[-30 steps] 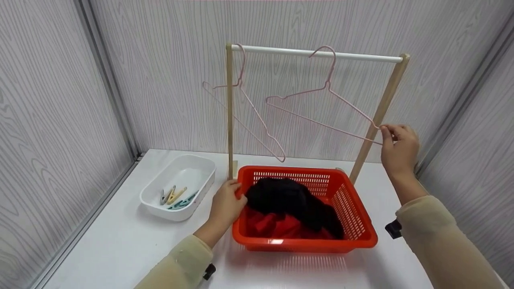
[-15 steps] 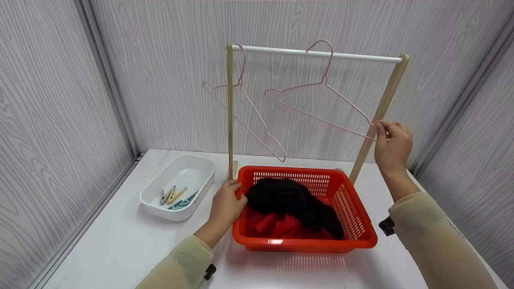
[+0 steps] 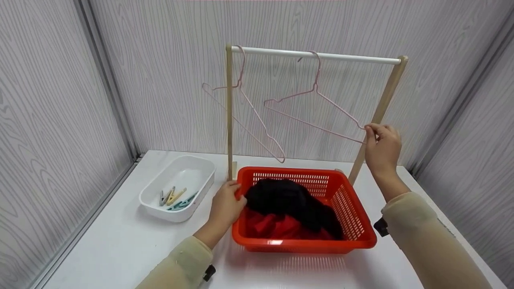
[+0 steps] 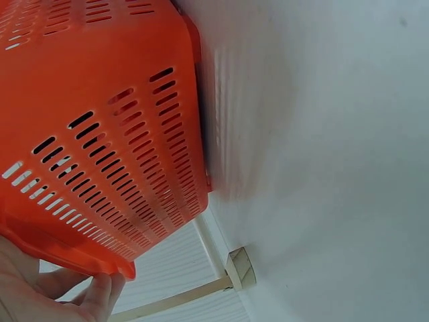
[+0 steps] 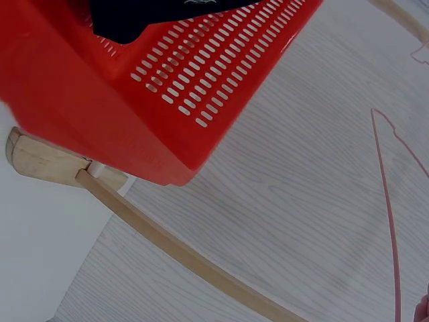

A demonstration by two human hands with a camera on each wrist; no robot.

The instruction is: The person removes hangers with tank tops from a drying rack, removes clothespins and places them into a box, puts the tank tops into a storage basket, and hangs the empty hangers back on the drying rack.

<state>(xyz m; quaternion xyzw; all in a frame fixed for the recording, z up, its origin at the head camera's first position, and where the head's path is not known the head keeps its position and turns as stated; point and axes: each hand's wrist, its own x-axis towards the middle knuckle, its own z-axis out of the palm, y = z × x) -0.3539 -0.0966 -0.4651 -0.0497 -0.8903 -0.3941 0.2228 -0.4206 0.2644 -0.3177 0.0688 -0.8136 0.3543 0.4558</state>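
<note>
My right hand (image 3: 384, 150) pinches the right end of a pink wire clothes hanger (image 3: 337, 107). The hanger's hook sits over the white rod (image 3: 349, 57) of a small wooden rack, its tip showing below the rod. On the left, my left hand (image 3: 227, 204) grips the left rim of a red plastic basket (image 3: 307, 245); the left wrist view shows its fingers (image 4: 100, 292) at the rim. Black cloth (image 3: 289, 200) lies in the basket over red cloth (image 3: 277, 226). In the right wrist view only fingertips (image 5: 422, 310) show by the hanger.
Another pink hanger (image 3: 257, 114) hangs at the rod's left end by a wooden post (image 3: 230, 120). A second post (image 3: 387, 96) stands right. Several clothespins (image 3: 176, 198) lie in a white tray (image 3: 148, 204) left of the basket. Wood-grain walls enclose the table.
My right hand has moved left with the hanger, rising a little and then dropping. The hook now lies lower, over the rod. My left hand has stayed on the basket rim.
</note>
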